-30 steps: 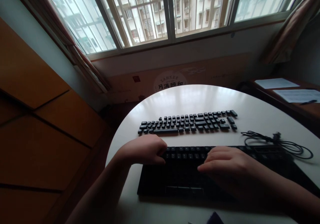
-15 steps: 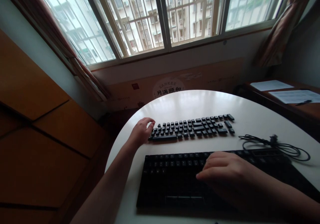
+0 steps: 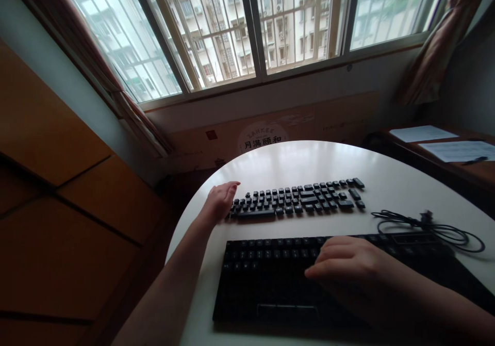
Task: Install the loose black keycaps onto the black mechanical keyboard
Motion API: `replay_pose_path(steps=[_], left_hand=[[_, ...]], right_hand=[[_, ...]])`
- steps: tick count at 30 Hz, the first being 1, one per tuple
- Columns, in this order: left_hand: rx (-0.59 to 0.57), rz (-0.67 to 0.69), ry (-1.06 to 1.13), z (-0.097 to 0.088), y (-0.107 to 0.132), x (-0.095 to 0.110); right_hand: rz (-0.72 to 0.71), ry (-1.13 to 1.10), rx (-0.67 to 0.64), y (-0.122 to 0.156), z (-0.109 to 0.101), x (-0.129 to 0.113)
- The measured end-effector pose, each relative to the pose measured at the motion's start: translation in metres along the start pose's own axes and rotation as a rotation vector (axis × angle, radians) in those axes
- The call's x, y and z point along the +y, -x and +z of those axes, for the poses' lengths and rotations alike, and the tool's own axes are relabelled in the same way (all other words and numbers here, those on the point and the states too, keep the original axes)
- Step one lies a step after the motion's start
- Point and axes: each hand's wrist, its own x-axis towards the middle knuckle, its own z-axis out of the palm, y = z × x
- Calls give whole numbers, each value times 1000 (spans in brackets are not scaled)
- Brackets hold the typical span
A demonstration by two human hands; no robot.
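Note:
A black keyboard [image 3: 270,284] lies near me on the white round table [image 3: 309,158]. My right hand [image 3: 348,266] rests flat on its key area, fingers stretched out and holding nothing. Behind the keyboard, several loose black keycaps [image 3: 297,199] are laid out in rows like a key layout. My left hand [image 3: 220,201] is at the left end of those rows. Its fingers are bent in a pinch against the leftmost keycaps, and what is between them is hidden.
A coiled black cable [image 3: 425,225] lies on the table to the right of the keycaps. A wooden desk with white papers [image 3: 452,147] and a pen stands at the right. Wooden cabinets [image 3: 58,207] fill the left. A barred window [image 3: 251,26] is ahead.
My left hand left the keyboard's top left corner and reached forward to the left end of the keycap rows. The right hand stayed on the keyboard. The camera tilted slightly.

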Motion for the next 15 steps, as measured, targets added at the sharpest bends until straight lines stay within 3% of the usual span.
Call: replay_pose_path(steps=[4,7,11,15], left_hand=[[238,-52,63,-24,-1,-24],[330,-137,93,-32,-1,-44],[302,-233,109,-26,-4,-59],[153,-301,136,-20,-2,-64]], right_hand=[[-3,9,-16,2,1,4],[-5,2,-34,3,3,7],[4,-14,-54,3,5,7],[-2,-17,-35,4,5,7]])
